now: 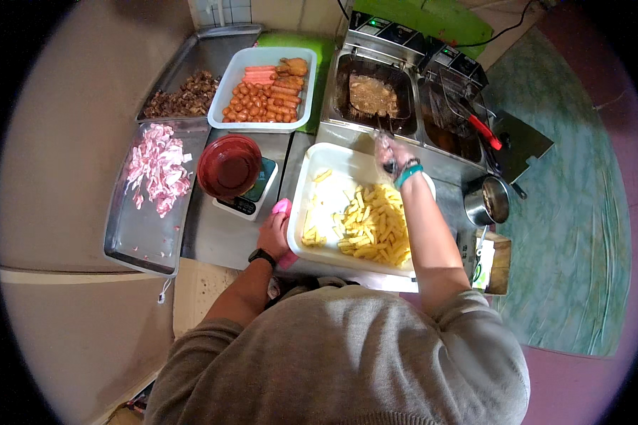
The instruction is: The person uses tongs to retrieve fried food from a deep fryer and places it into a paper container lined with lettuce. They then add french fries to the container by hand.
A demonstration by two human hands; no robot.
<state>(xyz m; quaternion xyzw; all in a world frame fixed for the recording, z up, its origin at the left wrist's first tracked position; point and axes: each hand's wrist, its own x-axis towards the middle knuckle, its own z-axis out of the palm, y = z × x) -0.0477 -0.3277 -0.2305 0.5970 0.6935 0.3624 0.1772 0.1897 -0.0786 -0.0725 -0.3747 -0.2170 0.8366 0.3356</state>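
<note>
Right hand at fryer edge with dark tool, left on cloth by fries tub

Fries (376, 225) lie piled in the white tub (299, 185), mostly toward its near right part; a stray piece or two near the far left. Pile is below the right hand (390, 153) in view, hand well clear of it. Tub sits directly in front of the torso, between the hands.

Right hand: over the tub's far edge, by the front lip of the left fryer (331, 117). Clear plastic over it, fingers curled in around a thin dark tool (380, 126) pointing at the fryer; exact kind of tool can't be told. Frying food (371, 95) sits in the basket just beyond. Right arm nearly straight, reaching forward across the tub's right side and covering part of it; teal band (408, 172) at wrist.

Left hand (274, 235): at the tub's left wall, closed on a pink cloth (282, 206), some fingertips hidden. Left elbow bent out, forearm angled forward and inward; dark watch (262, 256) on wrist.

Left of that hand: red bowl (228, 168) on the scale (245, 205). Farther left, raw meat (158, 166) in a metal tray (140, 244). Beyond the bowl, sausages (252, 100) in a pale tray (220, 86). Pot (486, 201) right of the right forearm.
</note>
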